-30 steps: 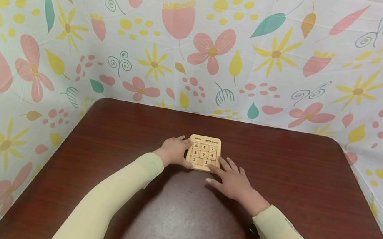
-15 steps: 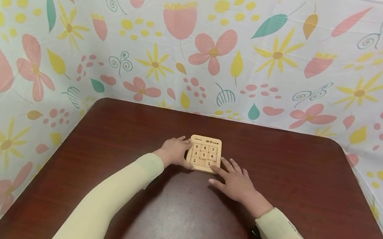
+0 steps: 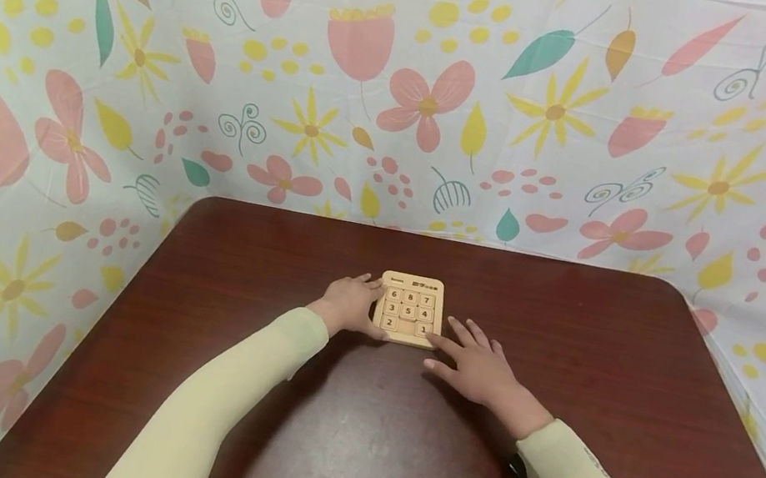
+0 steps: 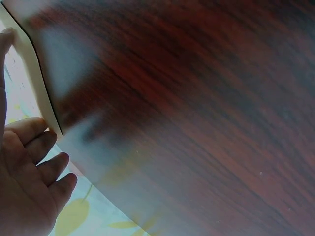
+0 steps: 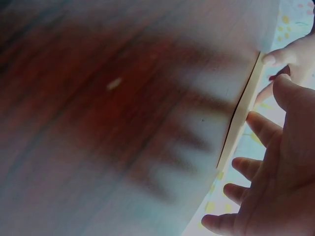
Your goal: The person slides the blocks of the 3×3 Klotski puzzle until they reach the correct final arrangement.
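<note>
Floral cloth (image 3: 427,103), white with pink, yellow and teal prints, surrounds the far edge and both sides of a reddish-brown desk (image 3: 570,304), and my head view shows a pale glare on the near half. I have the wooden number board (image 3: 409,282) lying flat on it, toward the far edge, between the two hands. Its tiles read 6, 8, 7 along the top and 3, 5, 4 in the middle; in the bottom row I see tile 2 (image 3: 389,322) at the left, a gap, then tile 1 (image 3: 423,330) at the right.

On the left, the person's left hand (image 3: 349,304) grips the board's left side between thumb and fingers, the thumb at the near corner. My left wrist view shows the remaining fingers slightly apart.

The right hand (image 3: 482,372) is spread, its index finger (image 3: 445,344) reaching to the right edge of tile 1; I cannot tell how hard it presses. The other fingers fan out beside the board, above the desk. Pale yellow sleeves (image 3: 197,394) cover both arms.
</note>
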Motion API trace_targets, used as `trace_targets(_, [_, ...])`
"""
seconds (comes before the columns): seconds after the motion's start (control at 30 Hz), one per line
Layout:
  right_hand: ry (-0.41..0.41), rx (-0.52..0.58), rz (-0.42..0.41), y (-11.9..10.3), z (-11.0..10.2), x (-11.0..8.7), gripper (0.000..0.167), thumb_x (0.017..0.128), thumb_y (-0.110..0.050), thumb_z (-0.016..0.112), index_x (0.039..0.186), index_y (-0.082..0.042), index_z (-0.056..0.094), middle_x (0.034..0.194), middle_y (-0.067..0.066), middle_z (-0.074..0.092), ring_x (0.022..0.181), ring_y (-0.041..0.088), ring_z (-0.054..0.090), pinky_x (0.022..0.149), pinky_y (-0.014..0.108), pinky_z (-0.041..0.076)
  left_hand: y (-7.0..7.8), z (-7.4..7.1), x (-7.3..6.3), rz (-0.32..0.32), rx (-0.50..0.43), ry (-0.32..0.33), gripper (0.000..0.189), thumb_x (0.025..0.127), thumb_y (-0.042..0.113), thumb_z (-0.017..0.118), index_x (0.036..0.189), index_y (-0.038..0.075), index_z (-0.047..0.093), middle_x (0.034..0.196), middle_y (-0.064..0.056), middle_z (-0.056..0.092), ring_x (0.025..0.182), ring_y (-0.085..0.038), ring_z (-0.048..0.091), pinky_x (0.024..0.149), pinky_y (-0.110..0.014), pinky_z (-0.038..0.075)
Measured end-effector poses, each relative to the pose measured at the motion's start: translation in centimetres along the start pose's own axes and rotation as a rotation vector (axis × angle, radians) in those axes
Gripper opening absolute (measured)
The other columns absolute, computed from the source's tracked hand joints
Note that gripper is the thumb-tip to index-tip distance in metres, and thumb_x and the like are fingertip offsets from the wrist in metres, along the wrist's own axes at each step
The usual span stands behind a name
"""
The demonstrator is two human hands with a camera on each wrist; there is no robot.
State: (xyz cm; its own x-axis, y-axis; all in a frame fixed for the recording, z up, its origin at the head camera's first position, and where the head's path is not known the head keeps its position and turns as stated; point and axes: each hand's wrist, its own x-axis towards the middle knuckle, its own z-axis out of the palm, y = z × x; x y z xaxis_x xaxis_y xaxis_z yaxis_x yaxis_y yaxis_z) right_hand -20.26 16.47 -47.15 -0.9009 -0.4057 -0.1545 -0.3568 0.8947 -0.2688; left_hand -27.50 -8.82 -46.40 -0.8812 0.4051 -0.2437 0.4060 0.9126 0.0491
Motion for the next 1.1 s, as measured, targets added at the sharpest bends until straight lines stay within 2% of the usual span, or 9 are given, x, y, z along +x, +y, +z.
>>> trace_targets(0.67, [0.002,0.017,-0.017,0.43,0.24,-0.12,0.059,0.101,-0.052,0.055,0.154,-0.026,0.050,0.167,0.021,0.032,0.154,0.051,0.026,0.112,0.078,0.029,0.01,-0.01,0.06,-0.006,-0.003,-0.005,0.100,0.082,0.070,0.071,0.161,0.019,0.036,0.168,0.003,0.035,0.158,-0.020,0.030,0.124,-0.038,0.037])
trace_targets(0.93, [0.051,0.026,-0.092,0.29,0.45,-0.06,0.061,0.100,-0.053,0.058,0.153,-0.024,0.051,0.167,0.019,0.034,0.152,0.049,0.030,0.111,0.077,0.033,-0.05,-0.03,0.02,-0.006,0.009,-0.002,0.099,0.083,0.069,0.071,0.161,0.020,0.036,0.168,0.003,0.035,0.158,-0.021,0.031,0.124,-0.037,0.037])
trace_targets(1.1, [0.056,0.036,-0.094,0.03,0.37,-0.08,0.061,0.100,-0.052,0.058,0.152,-0.022,0.051,0.167,0.019,0.033,0.153,0.049,0.030,0.112,0.076,0.032,0.09,0.00,0.04,-0.006,0.015,-0.005,0.099,0.083,0.070,0.070,0.161,0.020,0.037,0.168,0.002,0.035,0.158,-0.021,0.031,0.124,-0.037,0.037])
